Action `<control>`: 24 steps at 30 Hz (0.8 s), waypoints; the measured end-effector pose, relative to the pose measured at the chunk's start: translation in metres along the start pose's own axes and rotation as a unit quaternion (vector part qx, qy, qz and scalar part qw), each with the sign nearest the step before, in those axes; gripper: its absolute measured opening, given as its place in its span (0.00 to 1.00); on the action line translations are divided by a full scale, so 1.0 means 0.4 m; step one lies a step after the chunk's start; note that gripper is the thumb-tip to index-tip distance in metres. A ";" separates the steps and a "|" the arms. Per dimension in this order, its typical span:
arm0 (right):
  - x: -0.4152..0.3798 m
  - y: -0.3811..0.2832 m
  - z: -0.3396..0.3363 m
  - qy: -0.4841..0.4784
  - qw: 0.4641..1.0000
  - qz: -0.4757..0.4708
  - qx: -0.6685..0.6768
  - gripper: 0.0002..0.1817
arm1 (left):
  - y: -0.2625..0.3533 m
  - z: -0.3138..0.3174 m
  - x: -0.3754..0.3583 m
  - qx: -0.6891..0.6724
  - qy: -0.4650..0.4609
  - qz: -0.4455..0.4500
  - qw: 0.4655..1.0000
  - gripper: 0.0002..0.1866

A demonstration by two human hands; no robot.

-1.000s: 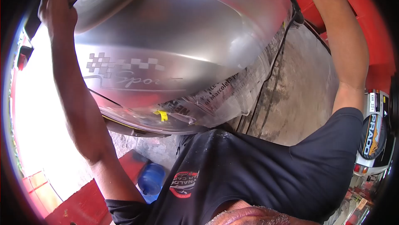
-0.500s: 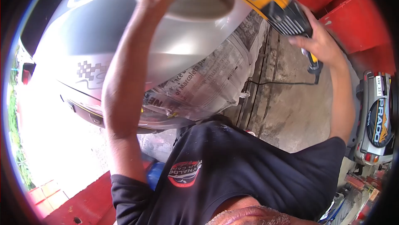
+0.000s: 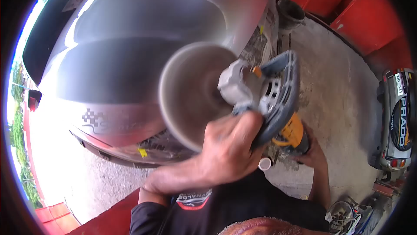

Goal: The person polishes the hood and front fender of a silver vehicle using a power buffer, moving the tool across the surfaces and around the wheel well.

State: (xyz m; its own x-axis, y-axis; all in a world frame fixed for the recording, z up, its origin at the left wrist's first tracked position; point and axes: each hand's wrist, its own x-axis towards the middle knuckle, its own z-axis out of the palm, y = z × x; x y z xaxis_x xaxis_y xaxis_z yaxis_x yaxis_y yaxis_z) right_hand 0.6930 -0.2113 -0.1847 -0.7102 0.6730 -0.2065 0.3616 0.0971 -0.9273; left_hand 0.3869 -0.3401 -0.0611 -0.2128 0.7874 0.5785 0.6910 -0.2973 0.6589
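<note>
A yellow and black power polisher is in both my hands, drawn in close to my chest. My left hand is wrapped round its grey loop handle. At the yellow body's rear end, the fingers of my right hand close round the dark grip. The polisher's wide round pad is smeared by spinning and overlaps the silver car panel in this view. Below the pad, newspaper masking covers the panel's lower edge. A checkered decal marks the panel's lower left.
A dark bucket stands by the red metal wall. A parked vehicle with a spare-wheel cover is at the far right. Tools and a cable clutter the floor at lower right. A white round rim shows beside my left hand.
Both hands have brought the polisher from the top of the view down towards my chest. Its pad has swung into fuller view, and more of the car panel shows.
</note>
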 end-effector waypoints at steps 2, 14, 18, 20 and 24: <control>-0.015 0.002 -0.004 -0.025 0.998 0.043 0.024 0.67 | 0.013 0.008 0.002 0.014 -0.009 0.004 1.000 0.16; 0.229 0.031 -0.129 0.089 0.994 -0.059 0.036 0.62 | -0.181 0.219 0.365 0.046 0.036 0.035 0.998 0.15; 0.338 0.014 -0.152 0.086 0.991 -0.043 0.098 0.56 | -0.295 0.277 0.534 0.068 0.035 0.109 0.991 0.14; 0.353 0.016 -0.134 0.093 0.986 -0.047 0.129 0.55 | -0.270 0.267 0.566 0.026 0.006 0.105 0.994 0.15; 0.290 0.011 -0.073 0.103 0.985 -0.020 0.136 0.55 | -0.235 0.240 0.511 0.007 -0.019 0.075 0.997 0.18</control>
State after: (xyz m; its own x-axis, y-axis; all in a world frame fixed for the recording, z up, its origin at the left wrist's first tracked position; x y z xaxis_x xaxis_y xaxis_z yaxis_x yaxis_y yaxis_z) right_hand 0.6300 -0.1114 -0.2037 -0.5724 0.8104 -0.1254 0.1406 -0.0537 -0.9886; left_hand 0.3449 -0.0995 -0.0509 -0.0804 0.7545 0.6514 0.7232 -0.4056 0.5590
